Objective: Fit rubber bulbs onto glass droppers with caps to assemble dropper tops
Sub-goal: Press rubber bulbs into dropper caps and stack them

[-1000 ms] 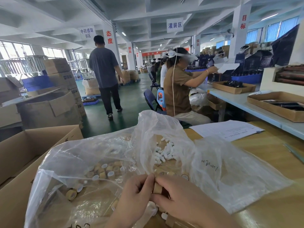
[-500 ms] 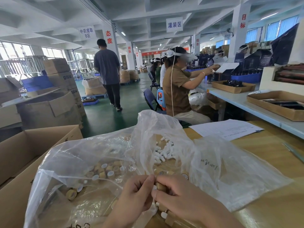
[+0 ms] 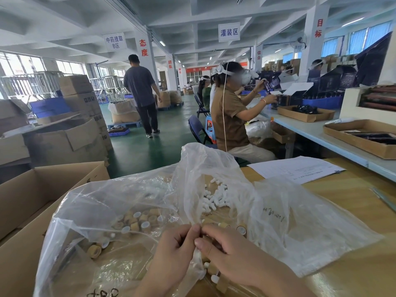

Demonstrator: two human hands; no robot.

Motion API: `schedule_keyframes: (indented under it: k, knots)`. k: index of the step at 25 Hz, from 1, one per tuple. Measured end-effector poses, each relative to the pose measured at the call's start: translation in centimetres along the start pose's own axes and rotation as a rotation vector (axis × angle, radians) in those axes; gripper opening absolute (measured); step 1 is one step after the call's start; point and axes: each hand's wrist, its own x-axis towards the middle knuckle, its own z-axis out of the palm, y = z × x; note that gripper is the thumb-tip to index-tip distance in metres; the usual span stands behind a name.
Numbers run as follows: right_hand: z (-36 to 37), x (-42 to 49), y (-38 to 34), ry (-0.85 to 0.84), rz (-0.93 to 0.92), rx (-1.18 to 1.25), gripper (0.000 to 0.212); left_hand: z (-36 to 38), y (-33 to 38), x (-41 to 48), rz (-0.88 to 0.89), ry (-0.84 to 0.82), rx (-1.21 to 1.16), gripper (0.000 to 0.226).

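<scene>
A packing hall beyond a yellow wooden worktable (image 3: 353, 213)

A white printed paper sheet (image 3: 296, 170) lies flat at the table's far edge, and an open brown cardboard box (image 3: 32, 189) stands against the table's left side. Further left, stacked brown cartons (image 3: 78, 93) rise from the green painted floor (image 3: 169, 136). A standing person in a grey T-shirt and dark trousers (image 3: 140, 86) faces away on that floor. A seated person in a brown shirt with a white headset (image 3: 231, 118) sits on a blue folding chair (image 3: 195, 125) at a long pale-blue bench (image 3: 317, 133), which bears a shallow cardboard tray (image 3: 334, 130) of dark items. A white hanging sign with blue characters (image 3: 228, 32) hangs from the ceiling.
</scene>
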Motion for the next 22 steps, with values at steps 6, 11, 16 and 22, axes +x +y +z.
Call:
schedule_keyframes:
  k: [6,11,16,22]
  knots:
    - [-0.33,-0.11,-0.16,-0.046,0.068,0.053,0.019,0.06,-0.23,-0.06,0.004,-0.077,-0.069,0.044]
    - [-0.4,-0.13,-0.42,-0.048,0.058,0.025,0.03,0.07,-0.72,-0.02,0.0,-0.109,-0.099,0.056]
    - [-0.39,-0.15,-0.47,-0.054,0.021,0.019,0.036,0.06,-0.69,0.09,-0.023,-0.111,-0.147,0.041]
    - [-0.14,-0.23,-0.46,-0.055,0.036,0.043,0.032,-0.01,-0.69,0.07,-0.026,-0.114,-0.176,0.04]
